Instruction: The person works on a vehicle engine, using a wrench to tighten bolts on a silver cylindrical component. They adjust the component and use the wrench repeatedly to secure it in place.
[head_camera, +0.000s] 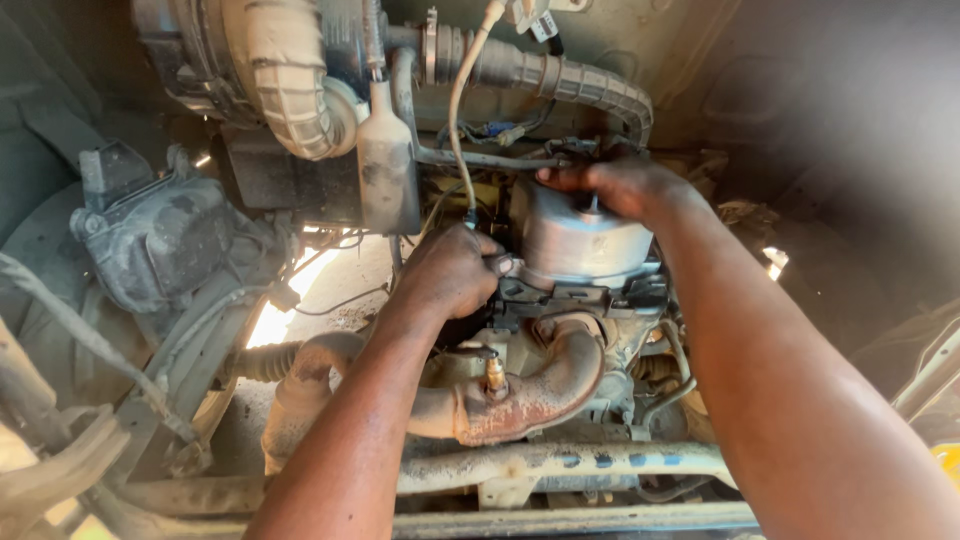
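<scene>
Your left hand (447, 272) is closed into a loose fist against the left flank of the silver cylindrical housing (580, 240), fingers curled around something small and dark at its lower left edge; whether that is a tool or a fastener cannot be told. Your right hand (610, 185) lies over the top rim of the housing, fingers bent and pressing down near its far edge, nothing visibly pinched. The housing sits mid-bay on a dark bracket (590, 295), directly above the rusted exhaust manifold (530, 390) and below the ribbed intake hose (590, 85). Risk, judged from this position: your left forearm crosses just over the manifold and the small sensor (495, 375) screwed into it, so a slip of the fist would likely drive the wrist onto rough, rusted metal or knock the sensor. A thin cable (458, 120) hangs down from the top edge of the bay to a point just above your left knuckles; a sudden pull-back could snag it. If the housing comes free unexpectedly, only the right hand's top pressure steadies it, and it could tip toward the bracket's front edge. Pose: both arms enter from the bottom edge of the bay, left forearm angled up to the right, right forearm steeper from the lower right corner, wrist bent inward over the housing top.
</scene>
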